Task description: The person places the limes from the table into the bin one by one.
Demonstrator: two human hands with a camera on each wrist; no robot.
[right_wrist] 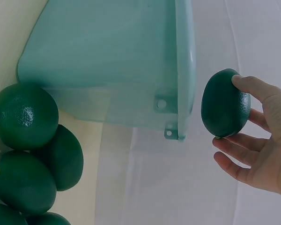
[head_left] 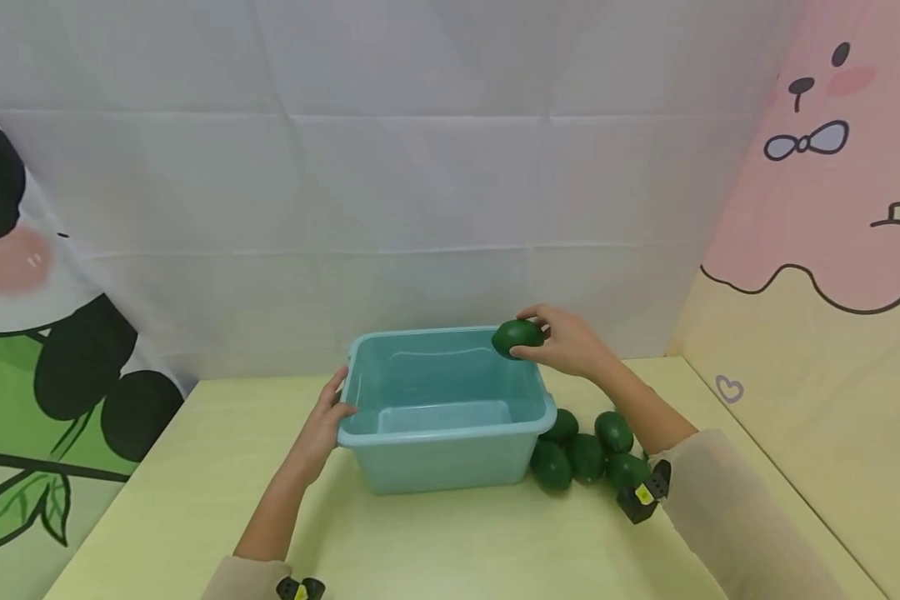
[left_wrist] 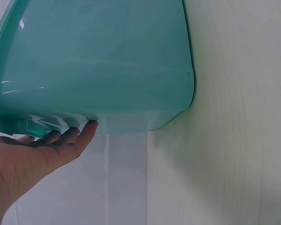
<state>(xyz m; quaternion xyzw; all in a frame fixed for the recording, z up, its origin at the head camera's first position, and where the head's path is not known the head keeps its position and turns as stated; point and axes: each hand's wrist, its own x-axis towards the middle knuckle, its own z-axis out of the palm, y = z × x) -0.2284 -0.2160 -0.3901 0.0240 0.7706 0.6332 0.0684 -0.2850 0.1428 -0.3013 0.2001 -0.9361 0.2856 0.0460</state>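
My right hand (head_left: 567, 343) pinches a dark green, smooth oval avocado (head_left: 515, 337) between thumb and fingers. In the head view the fruit overlaps the back right corner of a light teal plastic tub (head_left: 450, 432). From the right wrist, the held avocado (right_wrist: 225, 104) shows above the tub's rim level, apart from the rim. At the tub's left side my left hand (head_left: 320, 427) grips the rim, thumb over the edge. Its fingers (left_wrist: 86, 136) lie along the outer wall in the left wrist view. Inside, the tub's visible floor is bare.
Several more avocados (head_left: 587, 457) lie clustered on the pale yellow table (head_left: 450, 542), right beside the tub's right wall. My right forearm passes over them. A white cloth wall (head_left: 420, 183) stands behind the tub, and a printed panel (head_left: 810, 350) borders the table at right.
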